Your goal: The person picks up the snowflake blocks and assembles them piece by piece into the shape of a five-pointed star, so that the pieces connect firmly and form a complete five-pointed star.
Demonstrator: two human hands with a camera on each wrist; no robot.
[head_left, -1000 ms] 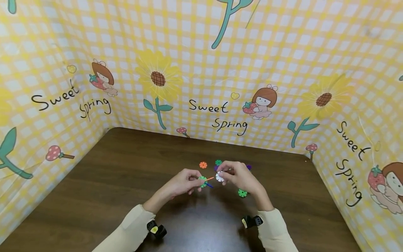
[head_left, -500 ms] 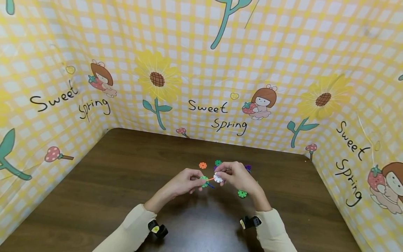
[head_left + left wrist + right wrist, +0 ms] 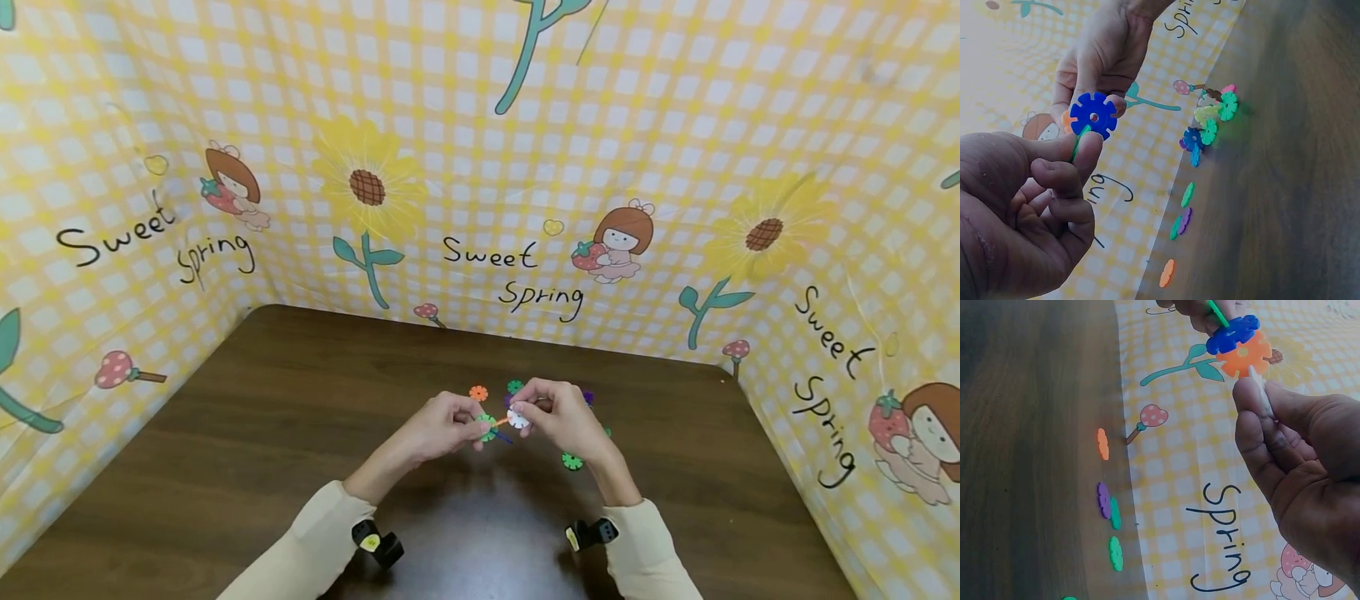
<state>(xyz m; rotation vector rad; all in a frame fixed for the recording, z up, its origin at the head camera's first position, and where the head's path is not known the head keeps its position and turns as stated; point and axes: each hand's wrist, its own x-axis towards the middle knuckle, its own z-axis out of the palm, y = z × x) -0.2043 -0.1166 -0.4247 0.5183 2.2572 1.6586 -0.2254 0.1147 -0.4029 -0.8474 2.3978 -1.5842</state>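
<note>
My left hand (image 3: pixel 442 429) pinches a green notched plastic disc (image 3: pixel 487 428) between thumb and fingers. Slotted onto that disc are a blue notched disc (image 3: pixel 1105 112) and an orange one (image 3: pixel 1254 353), which stick out toward the right. Between the thumb and fingertips of my right hand (image 3: pixel 566 418) is a white notched disc (image 3: pixel 516 418). In the right wrist view, the white disc's edge meets the orange disc's rim. Both hands are raised above the table, close together, and fingers cover part of the green and white discs.
On the dark wooden table (image 3: pixel 300 392) lie a loose orange disc (image 3: pixel 478 392), a purple disc (image 3: pixel 1104 500) and several green ones. A group of discs, including a dark blue one (image 3: pixel 1192 137), sits to the right. Checkered cloth (image 3: pixel 420 275) walls the table's back and sides.
The white disc has moved left with my right hand, closing the gap to the orange disc. My left hand has turned slightly and stays near the same spot.
</note>
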